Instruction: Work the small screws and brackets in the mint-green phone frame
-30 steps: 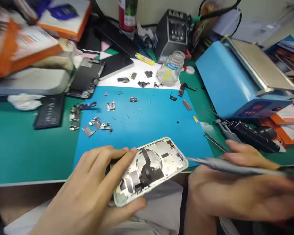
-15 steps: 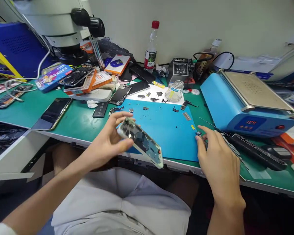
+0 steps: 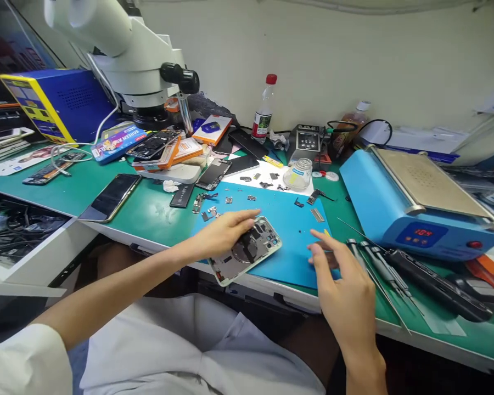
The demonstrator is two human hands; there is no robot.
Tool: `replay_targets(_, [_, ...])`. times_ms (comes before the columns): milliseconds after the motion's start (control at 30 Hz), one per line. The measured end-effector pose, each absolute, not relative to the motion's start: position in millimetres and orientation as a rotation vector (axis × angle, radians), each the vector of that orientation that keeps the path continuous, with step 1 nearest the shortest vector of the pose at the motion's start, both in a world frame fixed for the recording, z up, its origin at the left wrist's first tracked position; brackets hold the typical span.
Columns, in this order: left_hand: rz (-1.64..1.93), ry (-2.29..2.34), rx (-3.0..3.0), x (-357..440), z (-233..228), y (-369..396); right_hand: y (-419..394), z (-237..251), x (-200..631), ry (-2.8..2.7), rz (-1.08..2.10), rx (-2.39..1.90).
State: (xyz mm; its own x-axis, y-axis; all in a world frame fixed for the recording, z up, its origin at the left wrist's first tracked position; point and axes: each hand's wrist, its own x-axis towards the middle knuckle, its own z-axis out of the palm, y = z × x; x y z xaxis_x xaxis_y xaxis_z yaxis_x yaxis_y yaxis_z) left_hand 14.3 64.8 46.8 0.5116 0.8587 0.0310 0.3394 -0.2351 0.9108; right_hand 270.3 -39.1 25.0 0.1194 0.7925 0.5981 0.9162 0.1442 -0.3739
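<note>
An opened phone housing (image 3: pixel 267 251) with a pale green frame lies slanted near the front edge of the blue mat (image 3: pixel 288 263). Its inside faces up, showing a round dark coil and a camera cutout. My left hand (image 3: pixel 224 236) is closed over its upper left side, thumb along the inside. My right hand (image 3: pixel 346 280) hovers over the mat's right edge, index finger and thumb apart, and nothing shows between them. A small yellow piece (image 3: pixel 326 233) is partly behind its fingers. Several screwdrivers (image 3: pixel 385 269) lie to the right of that hand.
Small phone parts (image 3: pixel 252 198) are scattered on the mat and a white sheet. A glass jar (image 3: pixel 298 174) stands behind. At right sits a blue heating plate (image 3: pixel 399 219); at left are a microscope (image 3: pixel 148 77), a phone (image 3: pixel 114 197) and an open drawer (image 3: pixel 37 247).
My left hand has lowered and turned the phone housing, moving it right. My right hand has drawn away from the screwdrivers, to the left. The camera view has tilted up.
</note>
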Motion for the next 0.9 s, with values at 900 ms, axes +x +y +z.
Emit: replay_targets(900, [0.955,0.945,2.549,-97,35,31,-38,35,280,-1.461,-0.264,-1.874])
